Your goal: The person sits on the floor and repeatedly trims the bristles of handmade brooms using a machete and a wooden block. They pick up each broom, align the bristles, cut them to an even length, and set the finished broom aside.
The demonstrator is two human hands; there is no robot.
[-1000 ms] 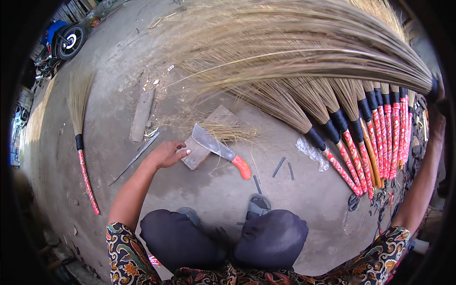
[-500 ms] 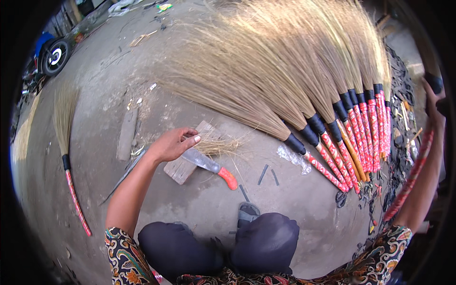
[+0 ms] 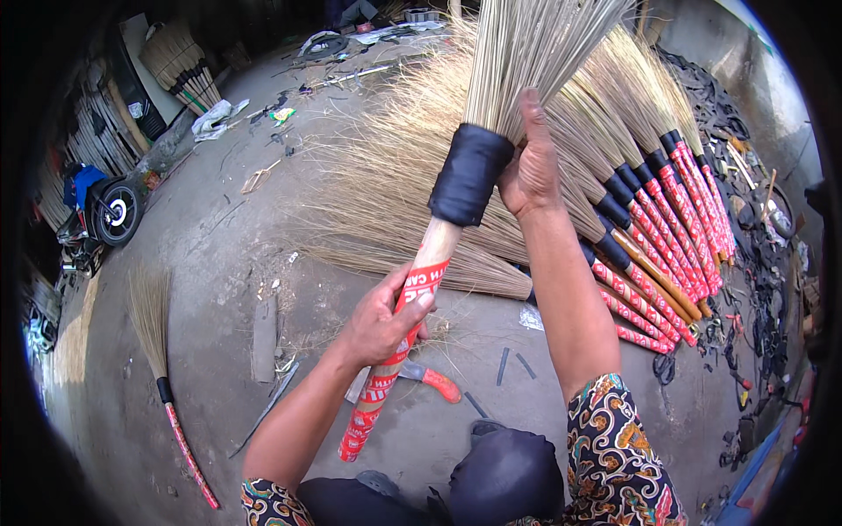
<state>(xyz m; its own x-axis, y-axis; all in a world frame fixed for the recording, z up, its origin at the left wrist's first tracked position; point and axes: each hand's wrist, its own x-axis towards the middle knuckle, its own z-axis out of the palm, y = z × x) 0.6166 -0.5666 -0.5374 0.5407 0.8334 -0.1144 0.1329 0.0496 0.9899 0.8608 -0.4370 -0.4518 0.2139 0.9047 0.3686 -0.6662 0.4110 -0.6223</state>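
A grass broom [image 3: 472, 175] with pale bristles, a black binding and a red-and-white wrapped handle slants up in front of me. My left hand [image 3: 386, 317] is closed round its handle, below the bare wood under the binding. My right hand [image 3: 531, 167] lies against the bristle base just above the binding, thumb pointing up; its fingers are mostly hidden behind the bristles. Beneath the broom, on the ground, lies a knife [image 3: 441, 386] with an orange-red handle, its blade partly covered by the broom handle and my left hand.
A fanned row of finished brooms [image 3: 645, 210] lies to the right. One single broom [image 3: 164, 390] lies at the left. Black rubber scraps [image 3: 732, 351] litter the far right. A motorbike wheel [image 3: 117, 213] stands at the far left, with a bundle of brooms [image 3: 180, 66] behind.
The blurred broom in my right hand has come from the far right to the middle. My left hand has left the wooden block and now grips the handle. The view has tilted upward.
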